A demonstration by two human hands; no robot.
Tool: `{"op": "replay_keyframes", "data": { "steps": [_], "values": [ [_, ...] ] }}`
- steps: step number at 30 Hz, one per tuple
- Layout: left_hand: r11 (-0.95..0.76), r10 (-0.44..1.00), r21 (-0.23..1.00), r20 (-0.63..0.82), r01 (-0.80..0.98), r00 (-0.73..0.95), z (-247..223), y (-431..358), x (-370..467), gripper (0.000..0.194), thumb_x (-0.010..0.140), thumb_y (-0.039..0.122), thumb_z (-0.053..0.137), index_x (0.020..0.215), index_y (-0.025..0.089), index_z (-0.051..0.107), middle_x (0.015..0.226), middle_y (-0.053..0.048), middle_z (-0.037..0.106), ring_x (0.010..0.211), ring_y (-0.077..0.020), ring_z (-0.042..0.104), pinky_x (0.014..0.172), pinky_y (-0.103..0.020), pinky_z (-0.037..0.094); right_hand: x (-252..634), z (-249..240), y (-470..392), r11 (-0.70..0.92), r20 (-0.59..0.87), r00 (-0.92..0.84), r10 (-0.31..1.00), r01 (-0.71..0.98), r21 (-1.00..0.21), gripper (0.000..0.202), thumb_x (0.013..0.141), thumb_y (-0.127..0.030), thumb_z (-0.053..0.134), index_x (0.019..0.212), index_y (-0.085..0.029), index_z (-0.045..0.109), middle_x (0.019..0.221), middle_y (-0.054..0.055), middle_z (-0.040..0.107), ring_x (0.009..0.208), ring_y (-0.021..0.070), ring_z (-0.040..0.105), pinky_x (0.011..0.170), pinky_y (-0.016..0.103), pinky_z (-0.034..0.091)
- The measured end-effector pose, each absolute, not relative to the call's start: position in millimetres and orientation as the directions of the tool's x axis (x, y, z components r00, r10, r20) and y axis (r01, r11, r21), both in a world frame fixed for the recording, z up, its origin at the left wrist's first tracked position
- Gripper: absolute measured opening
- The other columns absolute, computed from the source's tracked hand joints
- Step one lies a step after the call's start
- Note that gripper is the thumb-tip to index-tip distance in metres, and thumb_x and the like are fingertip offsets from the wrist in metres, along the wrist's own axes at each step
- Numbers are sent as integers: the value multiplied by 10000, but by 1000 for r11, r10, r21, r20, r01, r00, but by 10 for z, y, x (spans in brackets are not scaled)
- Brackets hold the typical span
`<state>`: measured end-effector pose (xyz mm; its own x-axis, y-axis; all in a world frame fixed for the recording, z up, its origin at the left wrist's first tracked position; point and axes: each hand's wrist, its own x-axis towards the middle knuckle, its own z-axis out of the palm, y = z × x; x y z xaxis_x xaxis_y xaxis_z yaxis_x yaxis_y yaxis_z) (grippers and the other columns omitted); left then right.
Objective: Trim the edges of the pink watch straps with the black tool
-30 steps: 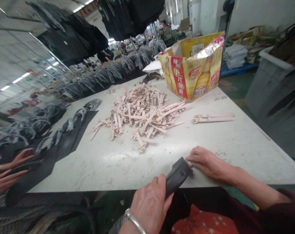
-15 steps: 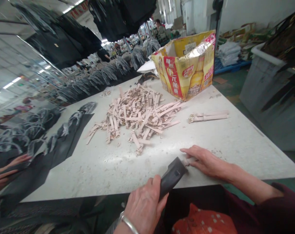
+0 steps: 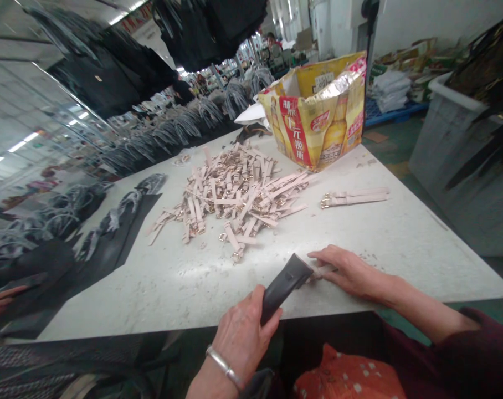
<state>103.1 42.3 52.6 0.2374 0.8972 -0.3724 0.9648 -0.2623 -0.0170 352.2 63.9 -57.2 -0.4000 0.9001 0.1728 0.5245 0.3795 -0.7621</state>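
Observation:
My left hand (image 3: 241,332), with a silver bangle at the wrist, is wrapped round a dark grey handheld tool (image 3: 282,285); its exact kind is unclear. The tool's broad end points up and right, close to my right hand (image 3: 349,274). Between thumb and fingers, my right hand pinches a small pale pink buckle strap (image 3: 321,271) at that end, partly hidden by the tool and fingers. Beyond both hands lies a heap of pale pink buckle straps (image 3: 235,199). A few more straps (image 3: 359,198) lie side by side to the right.
A yellow cardboard box (image 3: 313,133) stands at the back of the white table (image 3: 401,249). At left, another person's hand (image 3: 2,302) is on black bag pieces (image 3: 106,249). A grey bin (image 3: 438,160) is at the right; black bags (image 3: 110,77) hang overhead.
My left hand and the tool have shifted slightly left and up, and the tool has turned a little. My right hand stays nearly in place. The other person's hands have drawn back left.

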Motion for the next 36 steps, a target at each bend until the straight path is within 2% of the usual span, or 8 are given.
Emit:
{"op": "replay_keyframes", "data": {
  "steps": [7,12,19,27,31,36],
  "values": [
    [-323,863,-75,-432,943,262,598,291,1095,214,882,392,386,959,228,501,886,-26,643,773,-193,654,614,-244,417,3524,-588,640,393,184,-405,896,528,-753,454,773,-101,541,1219,-183,520,976,80,617,940,207,533,835,330,428],
    [-341,872,-63,-395,938,290,507,359,1283,183,874,366,407,966,229,487,895,-26,642,796,-207,654,651,-269,444,3515,-522,631,381,163,-398,903,567,-730,393,763,-73,516,1138,-179,564,959,79,610,911,204,531,824,326,427],
    [-303,897,-27,-346,952,276,468,369,1127,198,874,385,406,952,219,480,795,-34,654,747,-219,659,611,-269,437,3531,-581,659,373,152,-402,903,557,-742,464,765,-106,538,1224,-176,515,989,80,613,935,208,534,843,336,426],
    [-347,865,-89,-414,933,282,556,229,1181,175,878,350,419,968,227,505,901,-26,631,802,-206,652,626,-261,450,3529,-607,676,377,161,-401,902,549,-746,437,755,-97,547,1187,-166,548,963,76,625,922,206,538,831,330,428],
    [-356,878,-91,-373,930,300,458,273,1282,176,872,329,435,988,218,505,909,-28,627,806,-197,651,639,-254,455,3533,-588,668,375,155,-404,902,551,-746,437,734,-77,548,1157,-188,564,973,70,623,920,205,538,830,326,425],
    [-305,909,-61,-315,950,271,393,331,1173,212,875,385,412,969,216,498,834,-27,650,741,-193,659,618,-250,434,3534,-605,673,390,163,-417,894,547,-740,424,750,-84,534,1159,-193,557,988,71,621,926,206,531,831,325,424]
  ]
}}
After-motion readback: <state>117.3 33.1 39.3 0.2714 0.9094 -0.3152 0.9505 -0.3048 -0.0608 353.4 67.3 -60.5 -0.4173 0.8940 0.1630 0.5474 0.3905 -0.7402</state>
